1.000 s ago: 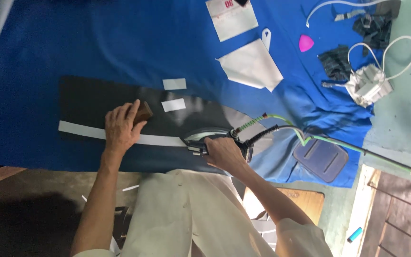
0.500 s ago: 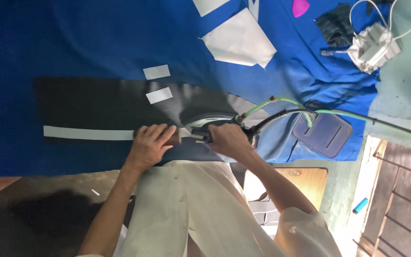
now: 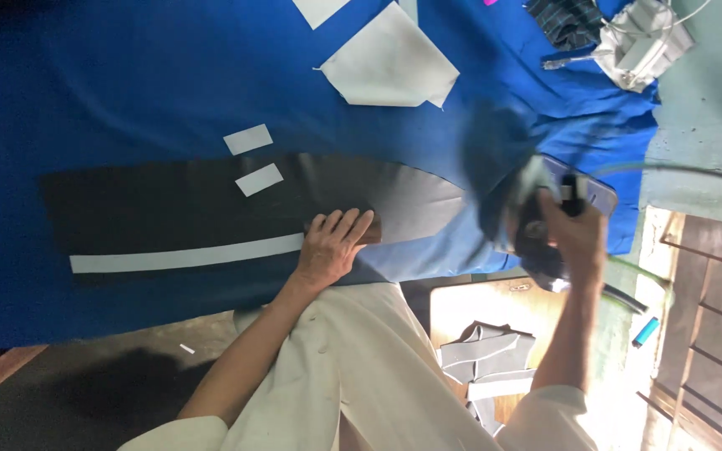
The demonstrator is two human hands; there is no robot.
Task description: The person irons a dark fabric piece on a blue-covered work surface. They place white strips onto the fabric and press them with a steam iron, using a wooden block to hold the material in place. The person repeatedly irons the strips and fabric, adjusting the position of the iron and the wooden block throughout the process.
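Two hands are at work on a blue-covered worktop (image 3: 127,75). Left hand (image 3: 332,246) lies flat, fingers spread, on a dark fabric piece (image 3: 177,209), centre frame, whose long axis runs left to right and tapers toward the right. Right hand (image 3: 574,234), right of centre, grips a blurred iron (image 3: 511,200) lifted above the cloth.
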